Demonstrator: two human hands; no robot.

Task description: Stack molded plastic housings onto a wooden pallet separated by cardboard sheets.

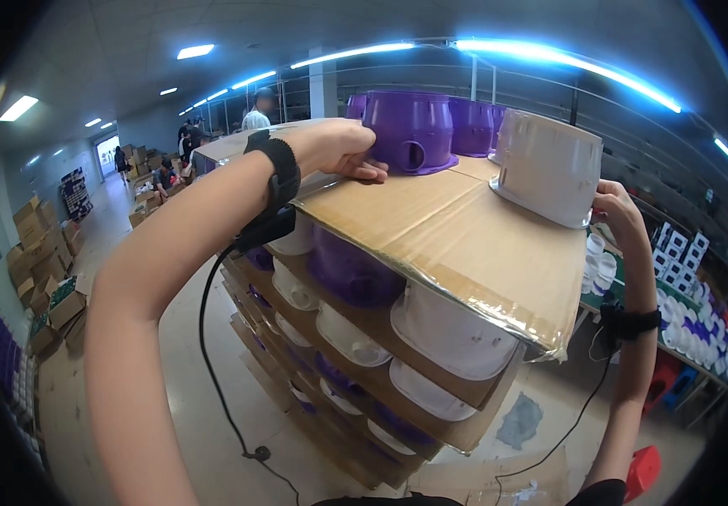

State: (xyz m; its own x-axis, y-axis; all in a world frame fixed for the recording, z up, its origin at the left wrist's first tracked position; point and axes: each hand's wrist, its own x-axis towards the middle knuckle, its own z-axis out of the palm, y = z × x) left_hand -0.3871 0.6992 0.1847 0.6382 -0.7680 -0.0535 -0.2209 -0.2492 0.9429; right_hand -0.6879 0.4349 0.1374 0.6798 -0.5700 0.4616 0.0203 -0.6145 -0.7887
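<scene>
On the top cardboard sheet of a waist-high stack stand a purple plastic housing with a round hole low in its side and a greyish-white plastic housing. My left hand is at the left side of the purple one, its fingers bent against the lower edge and partly hidden behind it. At the right side of the white housing is my right hand, fingers curled against its wall, the tips out of sight. Both housings rest with their flanged rims down. Black straps with cables circle both wrists.
More purple housings stand behind. Below, layers of white housings and purple ones alternate with cardboard sheets. To the right is a table with white and purple parts; a red stool is below. Cartons and other people are at left.
</scene>
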